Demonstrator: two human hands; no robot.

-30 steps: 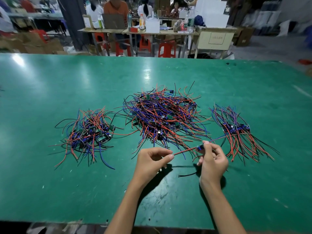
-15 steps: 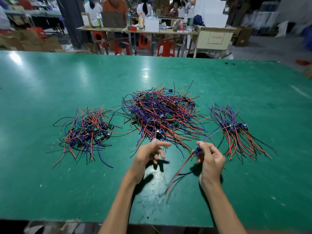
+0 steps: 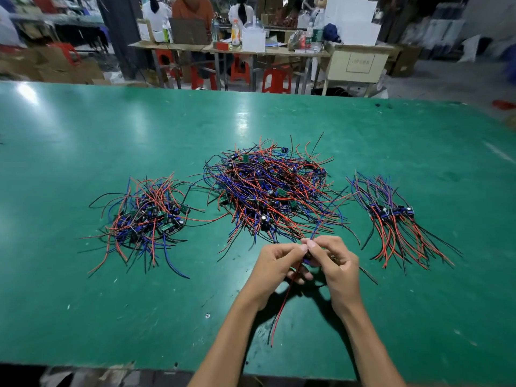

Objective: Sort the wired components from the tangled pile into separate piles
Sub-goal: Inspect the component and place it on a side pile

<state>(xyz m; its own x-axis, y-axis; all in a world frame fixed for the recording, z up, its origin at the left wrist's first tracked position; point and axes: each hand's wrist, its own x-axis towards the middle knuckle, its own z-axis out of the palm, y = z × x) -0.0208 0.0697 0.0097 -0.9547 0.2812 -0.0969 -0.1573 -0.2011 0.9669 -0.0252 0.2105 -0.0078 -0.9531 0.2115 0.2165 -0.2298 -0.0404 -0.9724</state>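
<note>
Left hand (image 3: 275, 262) & right hand (image 3: 333, 262) pinching one wired component (image 3: 308, 256), prob. a small board, tangled pile (image 3: 268, 191) behind, green tabletop (image 3: 111, 317)

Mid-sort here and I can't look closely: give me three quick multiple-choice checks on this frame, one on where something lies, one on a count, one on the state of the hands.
1. Where does the neatly combed pile lie relative to the big tangled pile?
A. To its right
B. To its left
C. Behind it

2. How many separate wire piles lie on the green table?
A. Two
B. Three
C. Five

3. What are the hands doing?
A. Both rest flat on the table
B. Only the right hand holds something
C. Both pinch one wired component

Answers:
1. A, the aligned bundle sits right of the centre heap.
2. B, with the left pile they make three.
3. C, the left hand and the right hand meet on it, its red wire hanging below.
</note>
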